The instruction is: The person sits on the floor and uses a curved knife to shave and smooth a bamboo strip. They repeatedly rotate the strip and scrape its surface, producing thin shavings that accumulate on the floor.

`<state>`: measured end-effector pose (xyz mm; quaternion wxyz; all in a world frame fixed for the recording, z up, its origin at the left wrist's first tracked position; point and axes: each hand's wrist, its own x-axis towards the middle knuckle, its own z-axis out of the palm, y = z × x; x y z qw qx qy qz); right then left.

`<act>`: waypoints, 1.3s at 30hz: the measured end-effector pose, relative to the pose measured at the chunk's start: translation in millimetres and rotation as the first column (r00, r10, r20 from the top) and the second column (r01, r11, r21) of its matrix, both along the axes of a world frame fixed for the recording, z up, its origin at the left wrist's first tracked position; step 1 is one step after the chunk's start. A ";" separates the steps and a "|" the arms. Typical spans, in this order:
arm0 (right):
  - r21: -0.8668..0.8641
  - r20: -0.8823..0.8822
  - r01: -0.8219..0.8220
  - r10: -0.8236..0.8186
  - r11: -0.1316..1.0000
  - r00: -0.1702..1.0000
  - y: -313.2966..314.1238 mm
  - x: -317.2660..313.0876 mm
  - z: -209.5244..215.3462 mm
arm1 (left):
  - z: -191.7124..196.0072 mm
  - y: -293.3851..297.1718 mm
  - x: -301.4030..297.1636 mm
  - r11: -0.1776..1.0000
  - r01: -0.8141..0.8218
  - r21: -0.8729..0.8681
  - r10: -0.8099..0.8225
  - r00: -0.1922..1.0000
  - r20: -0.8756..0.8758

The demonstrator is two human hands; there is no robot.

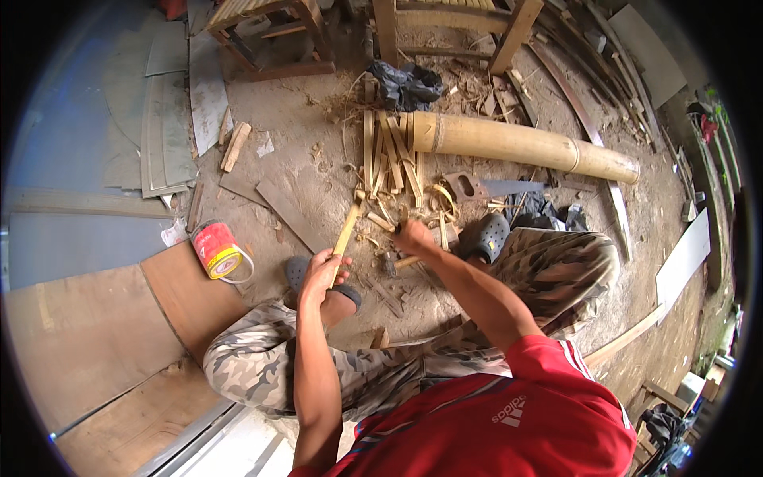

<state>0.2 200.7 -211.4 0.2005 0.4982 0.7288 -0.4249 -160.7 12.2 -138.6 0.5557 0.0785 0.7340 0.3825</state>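
A pale bamboo strip (346, 232) stands out from my left hand (321, 273), which is closed round its lower part. The strip slants up and away, its far end near a knobby light piece. My right hand (415, 239) is a fist to the right of the strip. A dark bit shows at its left edge, beside a short pale wooden piece (381, 222); what the fist holds is not clear. Just below it, a hammer (390, 265) with a wooden handle lies on the ground. Split bamboo strips (391, 155) lie in a bundle beyond my hands.
A thick bamboo pole (509, 143) lies at the back right, with a handsaw (493, 188) before it. A red bucket (218, 250) stands at the left by wooden boards (103, 318). Black plastic (405, 84), shavings and wooden stools (278, 36) are farther off.
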 end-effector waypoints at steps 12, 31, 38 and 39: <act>-0.133 -0.650 0.227 -0.258 0.965 0.715 102.9 15.7 253.8 | 114.3 50.1 46.8 0.801 0.114 0.588 -0.066 0.993 -0.103; 0.345 -0.736 0.018 0.259 0.938 0.625 49.7 8.1 264.2 | 196.3 31.8 99.2 0.751 -0.232 0.618 0.151 0.972 0.182; 0.855 -0.444 -0.063 0.790 0.514 0.423 10.1 8.5 232.3 | 182.4 29.0 100.7 0.746 -0.388 0.541 0.304 0.922 0.240; 0.836 -0.435 -0.110 0.771 0.538 0.464 14.9 7.7 227.0 | 185.3 28.9 101.5 0.754 -0.383 0.534 0.301 0.924 0.238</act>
